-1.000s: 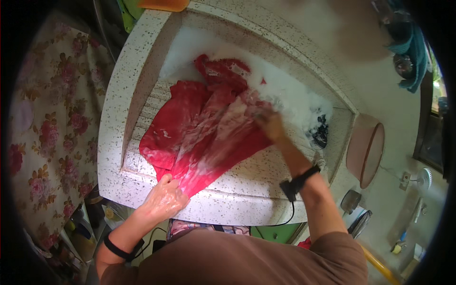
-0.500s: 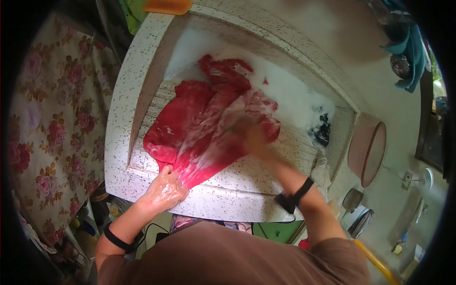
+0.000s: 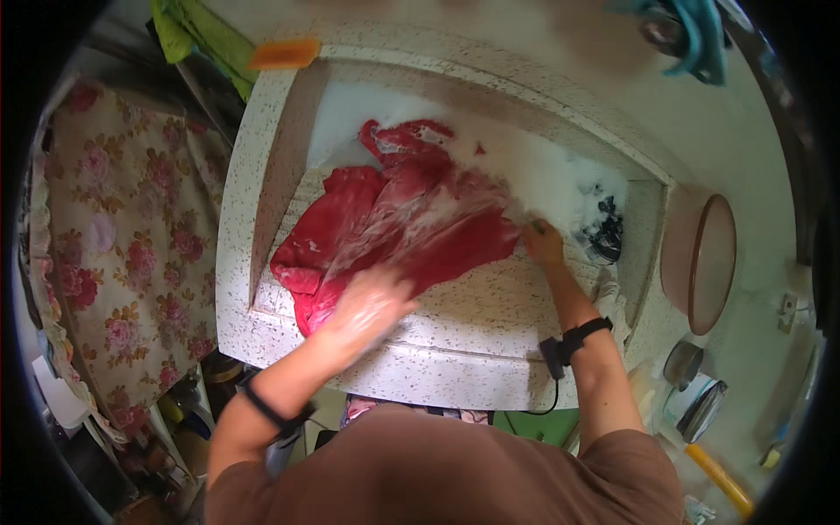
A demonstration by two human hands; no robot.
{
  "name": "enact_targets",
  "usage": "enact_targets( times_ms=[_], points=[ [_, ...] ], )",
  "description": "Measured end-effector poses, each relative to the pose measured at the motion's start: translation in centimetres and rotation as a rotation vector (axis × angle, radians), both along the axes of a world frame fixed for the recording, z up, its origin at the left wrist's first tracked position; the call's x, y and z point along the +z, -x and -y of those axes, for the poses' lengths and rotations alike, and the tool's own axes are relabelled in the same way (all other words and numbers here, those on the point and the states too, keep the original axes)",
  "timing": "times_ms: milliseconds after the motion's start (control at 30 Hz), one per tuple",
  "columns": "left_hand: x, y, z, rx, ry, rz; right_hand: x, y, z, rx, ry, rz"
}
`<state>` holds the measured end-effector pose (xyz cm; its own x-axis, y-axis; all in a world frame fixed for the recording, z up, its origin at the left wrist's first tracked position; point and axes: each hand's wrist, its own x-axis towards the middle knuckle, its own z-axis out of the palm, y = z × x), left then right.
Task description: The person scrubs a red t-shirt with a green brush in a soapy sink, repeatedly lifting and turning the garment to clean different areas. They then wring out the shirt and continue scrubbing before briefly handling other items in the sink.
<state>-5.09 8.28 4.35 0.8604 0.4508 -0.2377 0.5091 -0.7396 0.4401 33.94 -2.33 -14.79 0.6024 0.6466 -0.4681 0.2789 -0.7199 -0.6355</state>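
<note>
A wet red garment [image 3: 341, 219], streaked with suds, lies spread over the ridged floor of a speckled stone wash basin [image 3: 236, 219]. My left hand [image 3: 372, 302], soapy and smeared by motion, is over the garment's near edge; its fingers are too blurred to read. At the garment's right edge is my right hand [image 3: 544, 241], its fingers closed round a small, partly hidden thing with a dark greenish patch. White foamy water [image 3: 534, 162] covers the far part of the basin, beyond the garment.
A dark wet cloth [image 3: 604, 232] lies in foam at the basin's right end, with a pale cloth [image 3: 612, 293] nearer me. An orange flat object [image 3: 284, 54] rests on the far left corner. Right of the basin stands a pinkish tub [image 3: 713, 262]; a floral curtain [image 3: 131, 254] hangs left.
My left hand has let go of the garment's near corner and moved right. My right hand has moved right, from the garment's middle to its right edge. The view has shifted slightly.
</note>
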Motion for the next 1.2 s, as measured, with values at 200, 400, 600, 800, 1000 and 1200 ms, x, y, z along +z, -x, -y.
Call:
enact_targets(
  times_ms=[200,400,600,800,1000,1200],
  points=[
    [-9.3,-14.5,0.5,0.229,-0.175,-0.228,0.8,1.9,2.9,0.340,-0.159,0.280],
    [-6.5,-10.1,6.9,-0.232,0.248,0.205,7.5,2.6,1.7,0.187,-0.130,0.061],
    [-1.8,-3.3,13.1,-0.018,0.358,0.145,15.0,12.9,-0.4,0.993,-0.603,0.119],
    [-2.0,-2.5,13.0,0.177,0.356,0.278,5.2,4.9,-8.2,0.632,-0.399,0.285],
    [-0.9,-1.2,12.4,0.312,0.384,0.263,10.2,12.2,-3.3,1.053,-0.604,-0.103],
    [-0.2,-2.0,10.9,0.417,0.474,0.171,3.6,8.0,-10.8,0.866,-0.186,0.440]
  ],
)
